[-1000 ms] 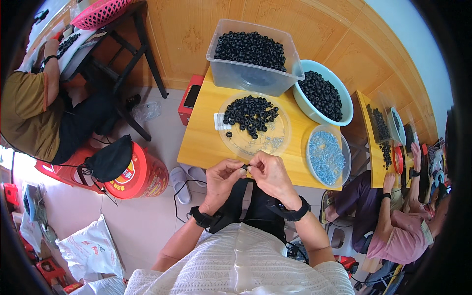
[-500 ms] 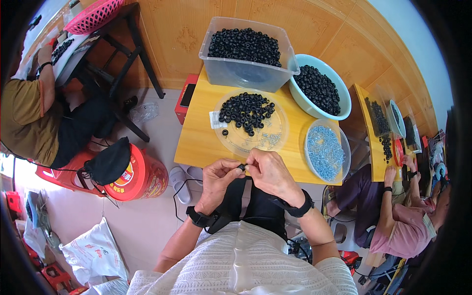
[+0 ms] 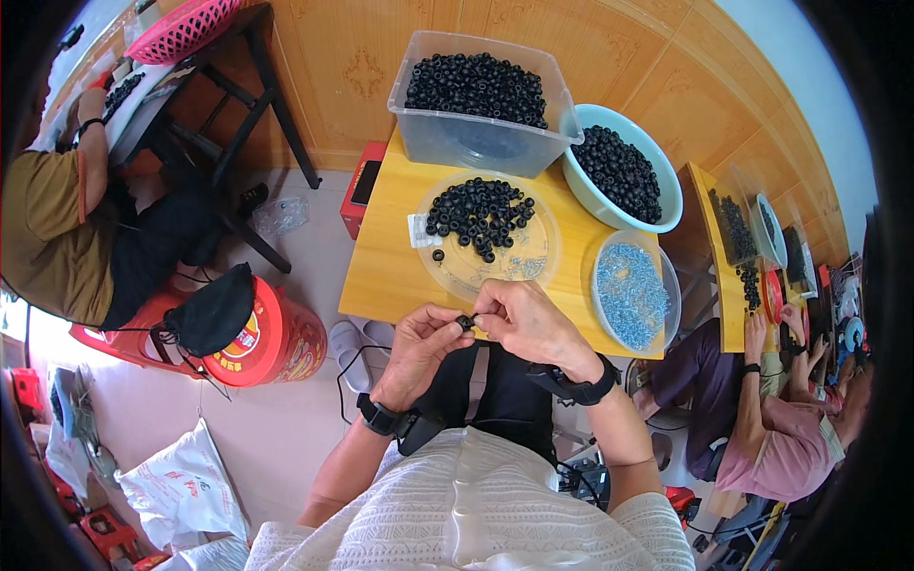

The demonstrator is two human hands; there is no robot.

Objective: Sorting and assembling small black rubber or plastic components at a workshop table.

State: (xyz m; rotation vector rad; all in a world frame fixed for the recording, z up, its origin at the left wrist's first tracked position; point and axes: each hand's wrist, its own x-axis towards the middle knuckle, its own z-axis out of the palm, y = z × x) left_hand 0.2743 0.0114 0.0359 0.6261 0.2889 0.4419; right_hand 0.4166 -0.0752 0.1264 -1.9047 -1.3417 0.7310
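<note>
Left hand (image 3: 416, 347): thumb and forefinger closed on one black ring (image 3: 465, 323), held just short of the table's near edge. Right hand (image 3: 526, 325): fingertips drawn in at the ring's right side; whether they grip it cannot be told. This hand overlaps the near rim of the tray.

Floor, left: slippers (image 3: 348, 360), pale, beside the table; red bucket (image 3: 297, 347), a black cloth item (image 3: 215, 314) on it; white sack (image 3: 181, 487), nearer.

Yellow table (image 3: 376, 281), before the person. Clear round tray (image 3: 546, 228), bearing a heap of black rings (image 3: 479, 214), one lying apart at left. Right: clear oval tub (image 3: 672, 303) of small pale-blue bits (image 3: 628, 295).

Far side: clear bin (image 3: 457, 145), left, and pale-blue basin (image 3: 584, 193), right, touching or nearly so, both stocked with black rings. Red box (image 3: 350, 214): just beyond the table's left edge.

Farthest: wood-panelled wall (image 3: 357, 71).
</note>
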